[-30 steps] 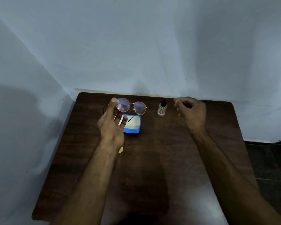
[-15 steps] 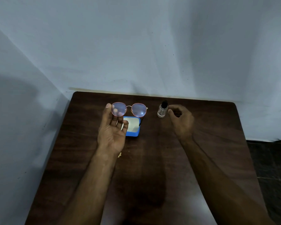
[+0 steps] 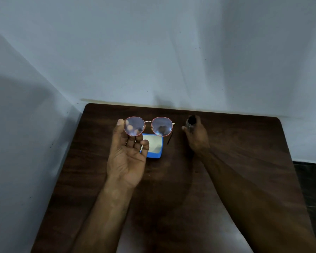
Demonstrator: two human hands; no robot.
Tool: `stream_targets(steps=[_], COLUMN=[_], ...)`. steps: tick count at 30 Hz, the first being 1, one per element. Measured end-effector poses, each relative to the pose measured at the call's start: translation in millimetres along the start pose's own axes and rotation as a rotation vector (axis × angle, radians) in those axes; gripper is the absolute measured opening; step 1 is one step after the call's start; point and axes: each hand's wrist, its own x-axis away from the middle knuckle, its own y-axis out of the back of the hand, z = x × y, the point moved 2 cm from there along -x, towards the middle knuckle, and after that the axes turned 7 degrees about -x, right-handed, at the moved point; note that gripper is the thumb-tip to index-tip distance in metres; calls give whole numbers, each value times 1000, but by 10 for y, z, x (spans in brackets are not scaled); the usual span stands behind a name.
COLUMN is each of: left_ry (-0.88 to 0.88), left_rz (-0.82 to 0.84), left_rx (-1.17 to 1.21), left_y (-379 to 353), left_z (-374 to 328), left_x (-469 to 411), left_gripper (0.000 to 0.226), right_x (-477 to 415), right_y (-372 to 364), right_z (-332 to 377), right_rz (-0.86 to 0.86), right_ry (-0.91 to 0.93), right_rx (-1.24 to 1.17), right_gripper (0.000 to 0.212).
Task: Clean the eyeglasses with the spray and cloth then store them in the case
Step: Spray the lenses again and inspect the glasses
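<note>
Eyeglasses (image 3: 161,126) pinched by left hand (image 3: 128,161) fingers (image 3: 130,143), right hand (image 3: 197,137) fingers curled round spray bottle (image 3: 191,122).

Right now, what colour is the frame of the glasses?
Pinkish red. The frame of the eyeglasses shows best in the head view, held by the left hand.
</note>
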Motion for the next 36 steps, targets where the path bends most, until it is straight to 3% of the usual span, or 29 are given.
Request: stream_targets(steps=[6, 11, 18, 21, 24, 26, 32, 36], left_ry=[-70, -141, -169, -177, -187, -190, -190, -179], left_rz=[-10, 24, 86, 102, 117, 124, 136, 163], left_rx=[-11, -20, 6, 16, 28, 28, 20, 8], left_y=[-100, -319, -579, -640, -671, -672, -661, -632], left_z=[-118, -160, -85, -50, -32, -31, -80, -151], left_x=[119, 277, 530, 653, 758, 814, 932, 952], left_gripper=[11, 10, 10, 9, 9, 9, 10, 9], right_x=[464, 991, 1363, 1478, 1597, 1676, 1834, 1938], right_y=[436, 887, 1223, 1292, 1345, 1375, 1394, 1362], right_z=[859, 1538, 1887, 1953, 2010, 2072, 2214, 2313], right_rz=[-46, 117, 240, 248, 197, 148, 125, 50], right_ry=[87, 202, 76, 65, 166, 222, 203, 249], right_rx=[-365, -836, -1102, -1115, -1024, -969, -886, -691], right_gripper=[51, 37, 40, 45, 25, 22, 44, 54])
